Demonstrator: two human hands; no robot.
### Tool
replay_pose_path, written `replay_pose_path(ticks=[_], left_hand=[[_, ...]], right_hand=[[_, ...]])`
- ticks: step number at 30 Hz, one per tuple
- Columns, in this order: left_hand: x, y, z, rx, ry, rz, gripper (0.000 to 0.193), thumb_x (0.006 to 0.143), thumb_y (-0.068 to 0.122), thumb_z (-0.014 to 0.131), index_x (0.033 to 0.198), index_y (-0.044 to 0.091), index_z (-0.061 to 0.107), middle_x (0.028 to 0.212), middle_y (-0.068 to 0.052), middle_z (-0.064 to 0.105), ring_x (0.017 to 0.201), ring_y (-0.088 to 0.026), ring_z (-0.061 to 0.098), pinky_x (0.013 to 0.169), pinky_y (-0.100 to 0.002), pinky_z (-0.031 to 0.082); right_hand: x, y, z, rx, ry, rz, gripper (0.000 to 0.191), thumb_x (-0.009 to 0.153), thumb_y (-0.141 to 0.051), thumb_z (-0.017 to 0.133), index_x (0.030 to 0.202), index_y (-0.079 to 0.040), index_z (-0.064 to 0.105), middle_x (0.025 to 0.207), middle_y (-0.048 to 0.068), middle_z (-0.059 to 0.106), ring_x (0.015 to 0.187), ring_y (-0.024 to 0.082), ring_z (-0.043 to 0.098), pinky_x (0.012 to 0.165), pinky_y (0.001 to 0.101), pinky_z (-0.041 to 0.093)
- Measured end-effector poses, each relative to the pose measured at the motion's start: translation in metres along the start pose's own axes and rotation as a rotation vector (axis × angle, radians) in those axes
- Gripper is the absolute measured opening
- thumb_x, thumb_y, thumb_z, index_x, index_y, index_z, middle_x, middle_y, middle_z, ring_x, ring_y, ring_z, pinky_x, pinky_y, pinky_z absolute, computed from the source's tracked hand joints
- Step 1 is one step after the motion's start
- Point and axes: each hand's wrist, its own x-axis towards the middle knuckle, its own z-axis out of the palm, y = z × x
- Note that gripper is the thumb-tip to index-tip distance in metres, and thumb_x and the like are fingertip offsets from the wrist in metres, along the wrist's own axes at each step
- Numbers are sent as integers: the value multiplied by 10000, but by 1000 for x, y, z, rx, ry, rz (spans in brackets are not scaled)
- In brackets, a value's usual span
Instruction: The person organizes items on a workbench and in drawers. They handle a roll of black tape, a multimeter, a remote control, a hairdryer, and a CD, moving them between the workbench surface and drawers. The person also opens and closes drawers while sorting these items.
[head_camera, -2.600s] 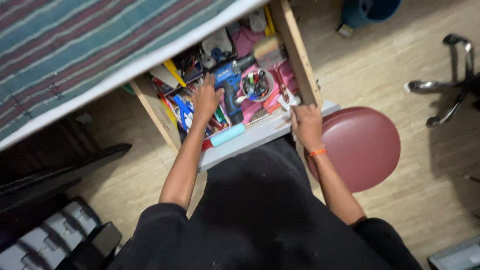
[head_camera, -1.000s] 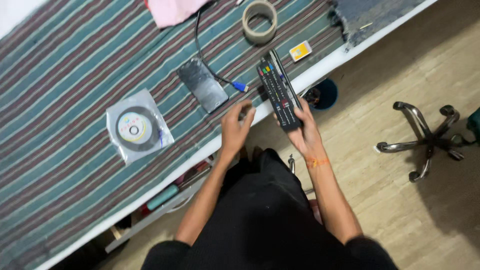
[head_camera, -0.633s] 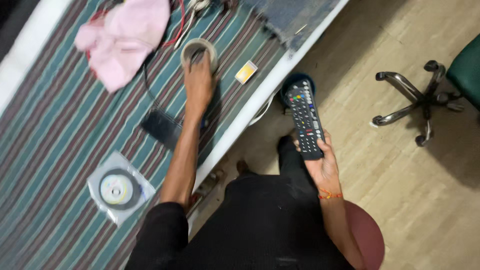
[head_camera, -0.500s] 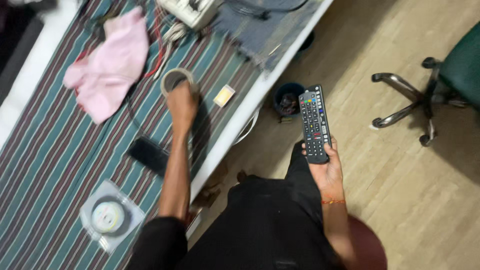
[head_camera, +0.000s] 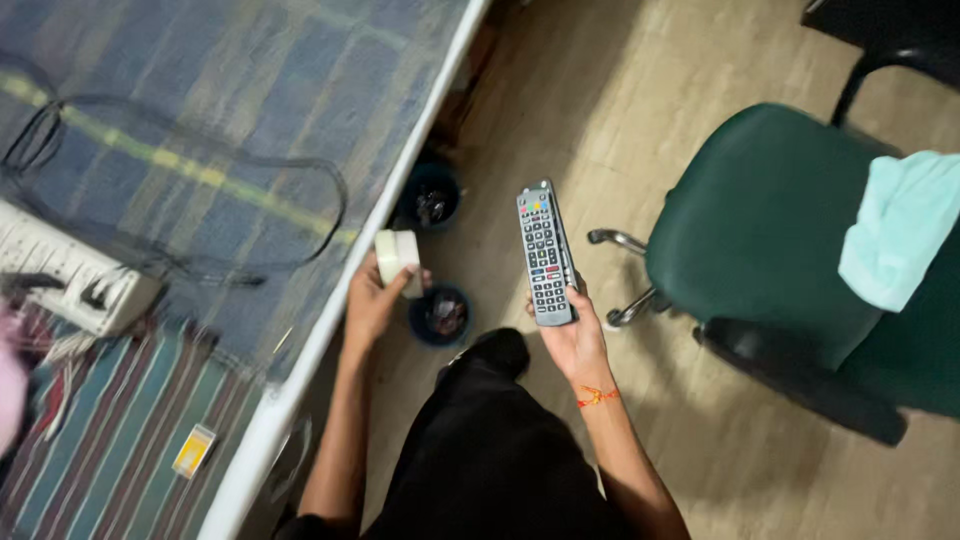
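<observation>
The person's left hand (head_camera: 372, 300) is closed around a roll of tape (head_camera: 397, 259), held upright just beside the table edge (head_camera: 330, 320). The right hand (head_camera: 572, 335) grips the near end of a grey remote (head_camera: 544, 252), which points away over the floor (head_camera: 560, 110). A green chair (head_camera: 760, 220) stands to the right, and a white power strip (head_camera: 70, 272) lies on the table at the left.
</observation>
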Motion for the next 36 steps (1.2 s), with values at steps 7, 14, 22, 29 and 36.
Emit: replay_pose_path(ticks=[7,14,22,29,36], left_hand=[[187,-33,179,-205,-42,-116,293,986,115,675,1238,-14,601,1081,-99,735,951,-159,710,866,-321,565],[405,-11,330,-320,-125,-204,506,943,253,729,1350,25,531,1219,-72,686,1124,-149,637,994,-323,496],[624,39,468,-402,-180,-362,551,923,379,730,1282,11,532,1109,-142,704,981,-194,677,872,-359,557],[814,10,529,-601,-221,-531,506,953,421,672,1189,-19,595,950,-155,722,754,-244,705,581,-406,567],[975,17,567,-599,-53,-476,376,971,190,658,1231,-68,575,977,-157,736,858,-235,736,796,-370,615]], right_hand=[[166,-117,14,-1,-15,-77,464,932,-113,644,1379,-82,527,1307,156,631,1158,348,633,998,468,496],[340,-230,50,-206,1,-168,520,908,-9,639,1366,-146,436,1336,108,570,1227,245,579,1068,425,480],[542,-357,80,-1046,165,-532,516,908,11,653,1370,-82,442,1238,70,538,1146,143,543,1004,297,466],[726,-469,67,-878,281,-392,347,1053,-278,536,1316,-51,536,1026,83,710,797,119,642,707,254,512],[931,-622,-2,-745,586,-233,397,1070,-463,466,1159,-103,607,797,58,707,541,104,600,378,257,382]])
